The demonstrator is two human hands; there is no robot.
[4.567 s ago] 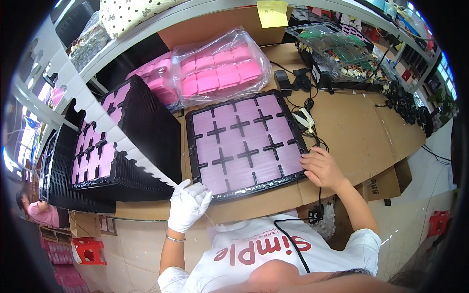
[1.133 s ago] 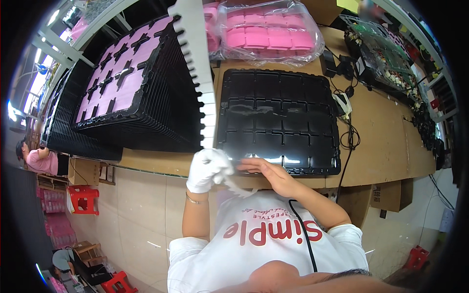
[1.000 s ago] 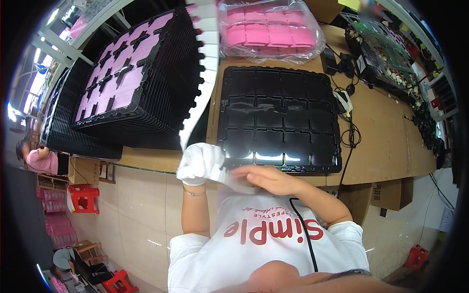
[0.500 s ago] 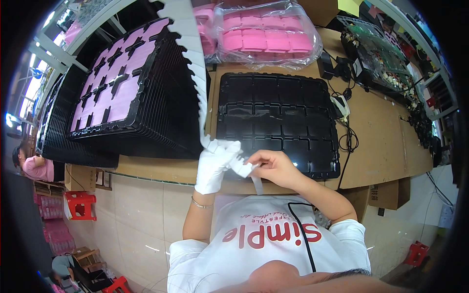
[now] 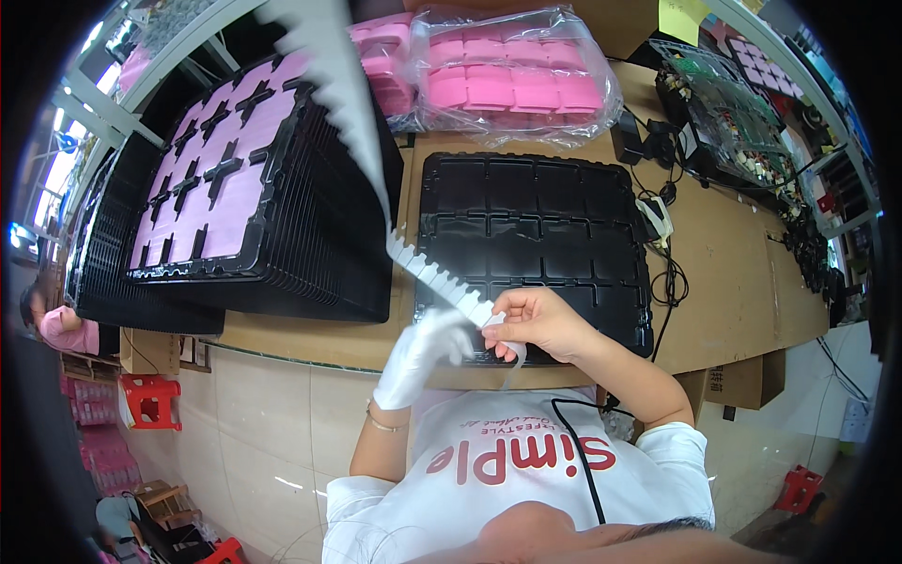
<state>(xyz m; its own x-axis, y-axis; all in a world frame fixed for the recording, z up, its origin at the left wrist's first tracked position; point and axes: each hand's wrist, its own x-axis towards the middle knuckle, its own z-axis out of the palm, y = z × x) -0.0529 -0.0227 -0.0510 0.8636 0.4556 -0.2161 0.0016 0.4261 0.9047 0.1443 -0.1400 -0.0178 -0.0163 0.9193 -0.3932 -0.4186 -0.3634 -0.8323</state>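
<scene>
"What have the hands got, looking down from the head?"

"The right hand (image 5: 550, 324) pinches a white strip (image 5: 437, 277) between thumb and fingers, above the near edge of the black tray (image 5: 536, 244). The left hand (image 5: 418, 357), in a white glove, is a blur just beside the strip. I can't tell whether it touches it, or how far its fingers are spread."

"Where does the strip run?"

"Up and to the left, across the tall stack of trays (image 5: 324, 226). Its far part is smeared and gets cut off at the top; a thin tail curls below the right hand."

"And the containers?"

"The black tray lies on the cardboard-covered table (image 5: 723, 263), its moulded compartments showing bare black. The stack's top tray shows pink between black crosses. Beyond, a clear bag (image 5: 470, 124) holds rows of pink pieces (image 5: 517, 89). Over on the right there's a heap of small parts (image 5: 766, 167) under clear plastic."

"Can you make those out?"

"Too small to name. The second stack (image 5: 99, 254), far left, is partly hidden behind the first."
</scene>
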